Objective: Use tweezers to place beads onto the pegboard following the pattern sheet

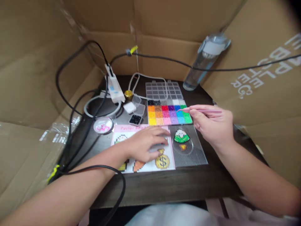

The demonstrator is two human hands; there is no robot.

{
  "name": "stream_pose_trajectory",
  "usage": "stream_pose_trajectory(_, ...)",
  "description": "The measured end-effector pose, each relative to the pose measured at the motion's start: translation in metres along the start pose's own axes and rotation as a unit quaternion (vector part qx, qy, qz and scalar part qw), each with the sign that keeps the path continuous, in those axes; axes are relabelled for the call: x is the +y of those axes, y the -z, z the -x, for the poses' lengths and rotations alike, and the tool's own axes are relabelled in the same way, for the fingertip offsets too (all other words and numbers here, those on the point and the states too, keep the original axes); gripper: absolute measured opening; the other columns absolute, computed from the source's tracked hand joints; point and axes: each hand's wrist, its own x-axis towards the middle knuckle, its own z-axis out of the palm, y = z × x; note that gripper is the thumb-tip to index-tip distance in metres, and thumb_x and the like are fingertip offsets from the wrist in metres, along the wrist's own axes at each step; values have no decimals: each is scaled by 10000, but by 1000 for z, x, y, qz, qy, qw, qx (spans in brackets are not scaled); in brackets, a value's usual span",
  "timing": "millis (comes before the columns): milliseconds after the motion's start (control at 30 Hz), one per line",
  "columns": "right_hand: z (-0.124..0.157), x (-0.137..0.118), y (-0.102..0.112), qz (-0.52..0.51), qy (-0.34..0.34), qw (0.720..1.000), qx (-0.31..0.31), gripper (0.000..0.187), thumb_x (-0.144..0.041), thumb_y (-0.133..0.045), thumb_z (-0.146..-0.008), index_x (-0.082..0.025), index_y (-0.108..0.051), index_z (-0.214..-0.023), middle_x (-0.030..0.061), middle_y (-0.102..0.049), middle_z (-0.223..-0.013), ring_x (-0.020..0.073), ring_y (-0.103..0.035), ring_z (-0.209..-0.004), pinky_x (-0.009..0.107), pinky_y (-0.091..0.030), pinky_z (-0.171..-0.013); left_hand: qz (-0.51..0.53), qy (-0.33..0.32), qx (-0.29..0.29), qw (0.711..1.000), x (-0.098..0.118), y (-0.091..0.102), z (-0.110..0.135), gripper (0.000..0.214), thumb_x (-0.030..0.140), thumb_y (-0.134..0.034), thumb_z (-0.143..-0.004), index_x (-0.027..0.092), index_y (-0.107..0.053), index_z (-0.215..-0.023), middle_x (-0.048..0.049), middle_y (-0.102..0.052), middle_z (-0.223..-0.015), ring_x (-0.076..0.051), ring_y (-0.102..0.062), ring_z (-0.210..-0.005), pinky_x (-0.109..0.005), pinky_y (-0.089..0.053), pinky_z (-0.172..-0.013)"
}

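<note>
My right hand (211, 124) grips pink tweezers (202, 110), their tip pointing left over the blue and green compartments of the bead box (160, 114). Whether the tip holds a bead is too small to tell. My left hand (150, 142) lies with fingers spread on the printed pattern sheet (147, 166), which shows a money bag and other pixel pictures. To its right is a clear pegboard (197, 157). A green, white and black bead figure (182, 137) sits on it, above a small orange-yellow bead cluster (183, 147) in a clear round dish.
Left of the box are small containers of black beads (135, 119) and white beads (129, 107), and a round dish of pink beads (102, 125). A power strip (115, 88), black cables (164, 57) and a water bottle (204, 59) stand around, inside cardboard walls (164, 18).
</note>
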Motion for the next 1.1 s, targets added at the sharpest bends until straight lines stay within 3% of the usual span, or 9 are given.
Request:
stream_pose_trajectory(67, 20, 1, 21, 8, -20, 1000, 12, 130, -345, -834, -845, -228, -843, -899, 67, -799, -776, 99, -489, -421, 263, -381, -374, -12, -9, -2, 1000, -3, -2, -1, 298, 261, -663, -878, 188, -716, -1161, -151, -635, -1447, -331, -591, -1358, -539, -497, -1139)
stream_pose_trajectory(200, 68, 7, 52, 7, -104, 994, 25, 145, -361, -820, -862, -217, -821, -885, 122, -830, -923, 80, -449, -404, 255, -357, -350, -27, -6, -9, 1000, -7, -4, -1, 257, 285, -655, -904, 199, -724, -1137, -127, -629, -1469, -329, -587, -1371, -546, -488, -1147)
stream_pose_trajectory(400, 111, 26, 61, -24, -201, 979, 17, 155, -373, -832, -850, -227, -842, -901, 115, -826, -878, 78, -435, -398, 246, -322, -344, -23, -6, -7, 1000, -6, -3, -3, 284, 266, -652, -906, 176, -735, -1163, -137, -644, -1451, -321, -599, -1362, -516, -492, -1150)
stream_pose_trajectory(567, 121, 31, 58, -8, -211, 977, 25, 137, -361, -826, -849, -249, -855, -922, 105, -831, -909, 95, -480, -420, 258, -371, -359, -16, 0, -19, 1000, -7, -3, -4, 292, 272, -661, -897, 195, -733, -1169, -120, -642, -1456, -320, -593, -1369, -522, -477, -1166)
stream_pose_trajectory(733, 120, 28, 55, 69, -174, 982, 12, 112, -329, -794, -874, -256, -865, -920, 84, -830, -893, 117, -577, -471, 251, -445, -387, -21, -1, -15, 1000, -7, -4, -4, 289, 279, -665, -902, 190, -731, -1169, -120, -643, -1456, -319, -595, -1366, -518, -482, -1159)
stream_pose_trajectory(933, 120, 27, 54, 129, -135, 982, -11, 131, -284, -755, -900, -238, -872, -936, 55, -769, -704, 171, -713, -618, 233, -499, -441, -32, -5, -11, 999, -6, -4, -4, 264, 290, -652, -912, 190, -733, -1142, -126, -643, -1452, -330, -608, -1344, -532, -492, -1138)
stream_pose_trajectory(1100, 119, 27, 53, 119, -125, 985, -13, 118, -264, -761, -897, -251, -872, -933, 40, -735, -642, 198, -757, -706, 239, -553, -503, -29, -14, -4, 999, -6, -4, -5, 264, 283, -659, -910, 182, -733, -1142, -148, -650, -1441, -343, -619, -1327, -542, -502, -1122)
